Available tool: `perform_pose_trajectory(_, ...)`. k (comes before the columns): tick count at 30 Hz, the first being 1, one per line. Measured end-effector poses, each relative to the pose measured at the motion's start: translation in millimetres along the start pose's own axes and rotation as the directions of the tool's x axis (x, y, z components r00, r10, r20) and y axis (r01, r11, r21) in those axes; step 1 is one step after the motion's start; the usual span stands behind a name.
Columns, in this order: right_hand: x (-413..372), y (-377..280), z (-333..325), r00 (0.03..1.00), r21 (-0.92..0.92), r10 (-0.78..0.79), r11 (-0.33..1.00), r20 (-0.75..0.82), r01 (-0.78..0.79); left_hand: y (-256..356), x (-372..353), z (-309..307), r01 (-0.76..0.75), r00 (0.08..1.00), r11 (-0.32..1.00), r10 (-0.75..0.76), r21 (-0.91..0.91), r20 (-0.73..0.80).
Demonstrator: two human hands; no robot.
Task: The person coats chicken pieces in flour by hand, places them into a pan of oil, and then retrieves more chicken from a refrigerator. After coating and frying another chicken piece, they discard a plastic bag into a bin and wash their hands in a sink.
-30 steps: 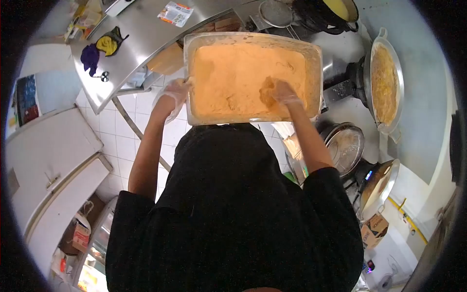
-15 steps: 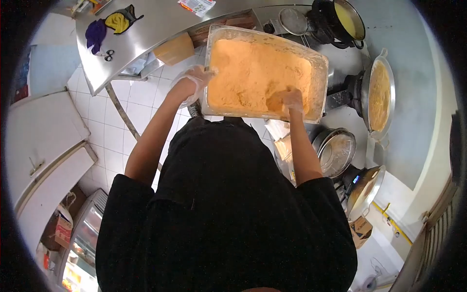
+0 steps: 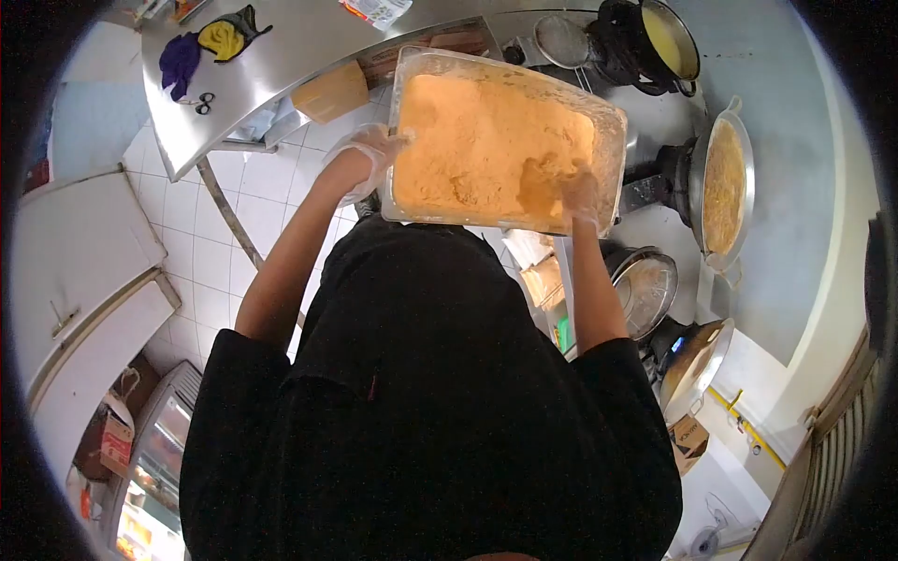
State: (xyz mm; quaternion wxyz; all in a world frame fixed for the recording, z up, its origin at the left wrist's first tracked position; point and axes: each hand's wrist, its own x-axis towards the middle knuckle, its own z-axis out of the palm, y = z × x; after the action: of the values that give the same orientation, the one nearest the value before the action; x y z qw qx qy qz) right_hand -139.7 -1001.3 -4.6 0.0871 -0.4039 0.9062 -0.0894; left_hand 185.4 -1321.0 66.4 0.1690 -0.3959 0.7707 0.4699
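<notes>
A large clear plastic tub (image 3: 613, 178) of orange, flour-like powder (image 3: 477, 131) is in front of my body. My left hand (image 3: 369, 154), in a loose clear plastic glove, grips the tub's left rim with its fingertips over the edge. My right hand (image 3: 578, 194) is inside the tub near its right front corner, down at the powder. Its fingers are blurred and coated, partly lost against a darker, clumpy patch, so what they hold cannot be made out.
To the right stand a wide pan (image 3: 725, 187) of golden oil, a dark pot (image 3: 672, 42) with yellow contents, a round metal pot (image 3: 645, 290) and another pan (image 3: 697, 369). A steel table (image 3: 299, 47) at upper left bears scissors (image 3: 205, 103) and dark cloths (image 3: 180, 65).
My right hand has shifted slightly right and toward the tub's front corner, and the powder beside it looks more disturbed. My left hand keeps its place on the rim.
</notes>
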Motion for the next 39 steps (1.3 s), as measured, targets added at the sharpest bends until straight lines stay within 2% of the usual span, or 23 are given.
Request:
perform_pose_trajectory(3, 3, 13, 1, 0.988, 0.065, 0.087, 0.995, -0.131, -0.079, 32, -29, -16, 0.009, 1.0, 0.984, -0.008, 0.178, -0.006)
perform_pose_trajectory(5, 9, -16, -37, 0.959, 0.097, 0.275, 0.955, 0.061, -0.28, 24, -27, -13, -0.083, 0.996, 0.983, 0.087, 0.163, -0.02)
perform_pose_trajectory(7, 16, 35, -1, 0.96, 0.224, 0.252, 0.935, 0.126, -0.274, 11, -20, -7, -0.17, 0.983, 0.975, 0.178, 0.144, -0.042)
perform_pose_trajectory(9, 8, 37, -4, 0.954, 0.353, 0.234, 0.89, 0.188, -0.288, 0, -12, 0, -0.258, 0.953, 0.95, 0.28, 0.174, -0.112)
perform_pose_trajectory(11, 3, -20, -70, 0.962, 0.242, 0.27, 0.936, -0.029, -0.256, 10, -19, -3, -0.23, 0.962, 0.96, 0.249, 0.162, -0.112)
perform_pose_trajectory(12, 7, -8, -65, 0.963, 0.243, 0.269, 0.936, -0.03, -0.254, 13, -22, -4, -0.192, 0.971, 0.97, 0.21, 0.152, -0.114)
perform_pose_trajectory(13, 9, 12, -53, 0.989, 0.245, 0.12, 0.965, -0.085, -0.096, 1, -16, 1, -0.193, 0.971, 0.968, 0.211, 0.16, -0.108)
perform_pose_trajectory(14, 6, 24, -44, 0.989, 0.238, -0.028, 0.969, -0.142, 0.062, -21, -3, 10, -0.288, 0.929, 0.907, 0.343, 0.307, -0.142)
perform_pose_trajectory(15, 4, 29, -41, 0.989, 0.235, -0.025, 0.97, -0.146, 0.059, -30, 6, 16, -0.364, 0.866, 0.819, 0.473, 0.444, -0.161)
perform_pose_trajectory(16, 7, 30, -42, 0.966, 0.133, -0.089, 0.983, -0.244, 0.125, -20, 6, 15, -0.364, 0.864, 0.82, 0.474, 0.442, -0.168)
perform_pose_trajectory(17, 6, 31, -40, 0.93, 0.03, -0.151, 0.985, -0.334, 0.171, -11, 5, 11, -0.163, 0.969, 0.95, 0.204, 0.265, -0.138)
perform_pose_trajectory(18, 3, 34, -41, 0.931, 0.036, -0.132, 0.988, -0.34, 0.153, -3, 4, 7, 0.073, 0.997, 0.992, -0.068, 0.106, -0.049)
perform_pose_trajectory(19, 6, 32, -54, 0.986, 0.122, 0.054, 0.992, -0.157, -0.035, 0, 0, 4, 0.06, 0.998, 0.991, -0.056, 0.12, -0.039)
perform_pose_trajectory(20, 14, 36, -65, 0.976, 0.164, 0.215, 0.962, 0.04, -0.219, 1, -5, 3, -0.086, 0.995, 0.985, 0.093, 0.149, -0.046)
perform_pose_trajectory(21, 19, 44, -66, 0.976, 0.16, 0.216, 0.963, 0.034, -0.218, 1, -8, 2, -0.223, 0.971, 0.959, 0.235, 0.176, -0.053)
perform_pose_trajectory(22, 15, 45, -69, 0.979, 0.142, 0.195, 0.969, 0.052, -0.2, -2, -6, 4, -0.231, 0.969, 0.956, 0.242, 0.179, -0.043)
perform_pose_trajectory(24, 6, 50, -81, 0.981, 0.125, 0.188, 0.973, 0.054, -0.193, -3, 3, 4, -0.056, 0.993, 0.998, 0.058, 0.029, -0.101)
perform_pose_trajectory(25, -2, 12, -122, 0.958, 0.463, 0.274, 0.84, 0.088, -0.283, -1, 3, 3, -0.075, 0.992, 0.997, 0.078, 0.033, -0.099)
perform_pose_trajectory(26, -4, -6, -151, 0.932, 0.738, 0.335, 0.591, 0.141, -0.325, 1, -3, 2, -0.063, 0.992, 0.998, 0.066, 0.024, -0.106)
perform_pose_trajectory(31, 1, 74, -234, 0.926, 0.829, 0.378, 0.517, 0.0, -0.211, 13, -10, 9, -0.008, 0.995, 0.991, -0.005, -0.137, -0.095)
perform_pose_trajectory(33, 4, 104, -276, 0.888, 0.687, 0.374, 0.72, -0.267, -0.098, 2, -2, 13, -0.039, 0.989, 0.994, 0.024, -0.103, -0.145)
perform_pose_trajectory(36, -2, 98, -352, 0.791, 0.585, 0.497, 0.779, -0.357, -0.226, -65, 42, 31, -0.026, 0.99, 0.982, -0.001, -0.189, -0.142)
perform_pose_trajectory(39, 10, 107, -380, 0.733, 0.518, 0.571, 0.781, -0.369, -0.348, 19, -16, 17, -0.003, 0.988, 0.956, -0.042, -0.294, -0.148)
